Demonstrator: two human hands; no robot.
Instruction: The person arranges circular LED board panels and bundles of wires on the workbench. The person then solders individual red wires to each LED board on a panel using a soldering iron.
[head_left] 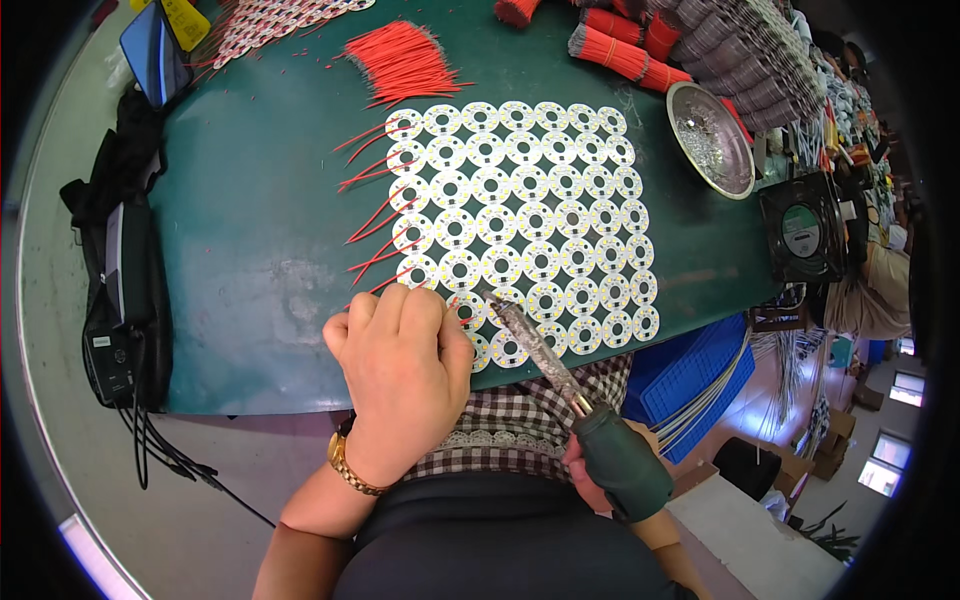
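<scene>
A panel of white round circuit boards (497, 224), joined in rows, lies on the green table mat. Each disc has a central hole and small yellow chips. Red wires (375, 211) stick out leftward from the left-hand column. My left hand (400, 350), a gold watch on its wrist, is closed over the panel's lower left corner; short red wire ends (457, 304) show at its fingertips. In my right hand (590, 480) is a soldering iron (545, 355) with a dark green handle, its tip over the boards beside my left fingers. The handle hides part of that hand.
Loose red wires (405, 62) lie in a pile beyond the panel, with more boards (270, 25) at far left. A metal bowl (740, 185), bundled red wires (620, 55) and a black fan (803, 230) stand right. Black devices (125, 270) with cables line the left edge.
</scene>
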